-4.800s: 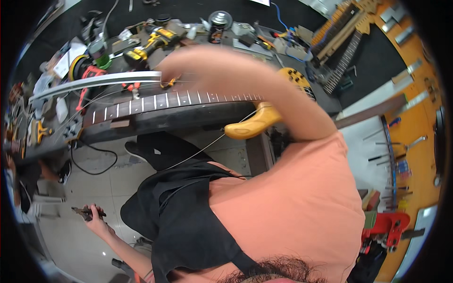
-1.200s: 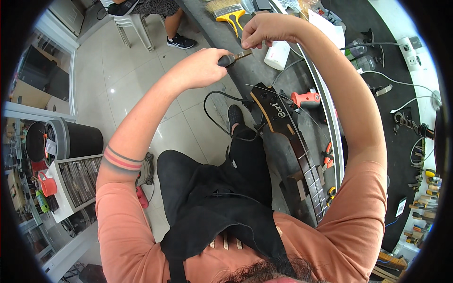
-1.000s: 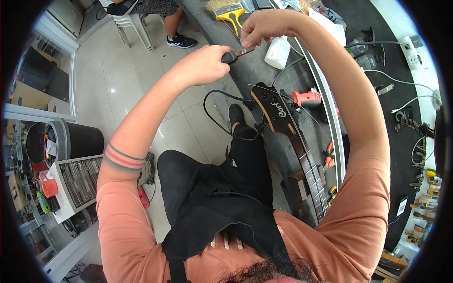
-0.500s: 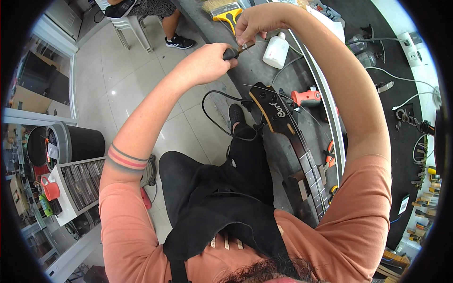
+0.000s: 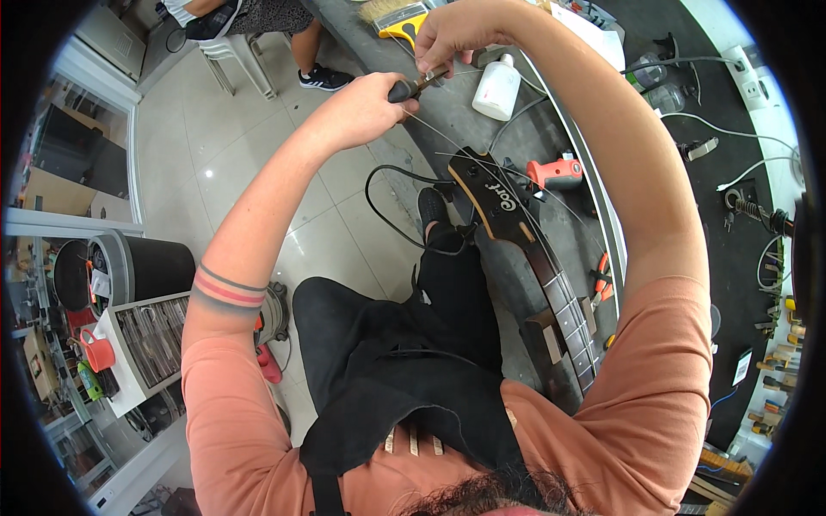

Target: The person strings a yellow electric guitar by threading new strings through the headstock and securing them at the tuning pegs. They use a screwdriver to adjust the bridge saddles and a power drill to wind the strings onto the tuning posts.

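My left hand [image 5: 357, 110] is closed around a tool with a dark rounded handle [image 5: 401, 91] and a narrow metal end. My right hand [image 5: 460, 36] pinches at that metal end; what lies between its fingertips is too small to make out. A thin string runs from beside the left hand toward the dark headstock [image 5: 492, 193] of a guitar-type instrument. Its fretted neck [image 5: 564, 305] stretches back toward my right side, resting on a support block [image 5: 544, 337]. Past the headstock, a white bottle [image 5: 497, 89] stands close to my right hand.
A yellow-handled brush [image 5: 403, 21] lies at the bench's far end. Right of the headstock are a red hand tool [image 5: 555, 174] and orange-handled pliers [image 5: 601, 277]. A black cable [image 5: 372, 193] loops off the bench edge. Another person's leg and shoe [image 5: 326, 78] show at far left.
Both hands have shifted slightly left, and the tool has turned so more of its metal end shows. The string between the left hand and the headstock is now visible.
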Tool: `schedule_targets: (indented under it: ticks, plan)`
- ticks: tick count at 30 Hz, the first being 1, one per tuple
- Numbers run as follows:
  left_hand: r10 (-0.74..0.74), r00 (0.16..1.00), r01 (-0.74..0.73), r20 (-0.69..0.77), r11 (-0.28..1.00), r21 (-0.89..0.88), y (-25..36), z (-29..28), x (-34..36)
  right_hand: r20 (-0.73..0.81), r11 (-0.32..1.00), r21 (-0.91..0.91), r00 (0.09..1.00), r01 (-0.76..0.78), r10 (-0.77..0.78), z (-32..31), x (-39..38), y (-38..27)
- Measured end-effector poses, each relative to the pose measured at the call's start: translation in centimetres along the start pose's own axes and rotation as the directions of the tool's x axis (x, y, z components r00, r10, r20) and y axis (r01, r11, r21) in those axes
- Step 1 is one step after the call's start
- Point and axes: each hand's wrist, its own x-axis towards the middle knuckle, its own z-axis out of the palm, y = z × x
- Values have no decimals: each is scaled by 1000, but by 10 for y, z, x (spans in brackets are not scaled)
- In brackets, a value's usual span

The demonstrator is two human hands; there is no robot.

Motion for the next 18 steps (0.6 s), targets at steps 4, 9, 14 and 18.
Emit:
schedule_targets:
  ticks: [4,9,14,18]
  plan:
    - [21,1000,-21,-1,1000,13,-11,2,10,-14,1000,20,1000,-10,11,-1,-3,0]
    - [-20,999,21,-42,999,38,-1,2,7,-32,999,28,999,16,-15,0,1,4]
    - [-18,990,34,-143,994,106,7,16,13,-45,999,-25,998,45,-46,-2,6,16]
    - [-6,983,40,-184,983,178,2,20,12,-55,995,-68,995,77,-81,2,3,14]
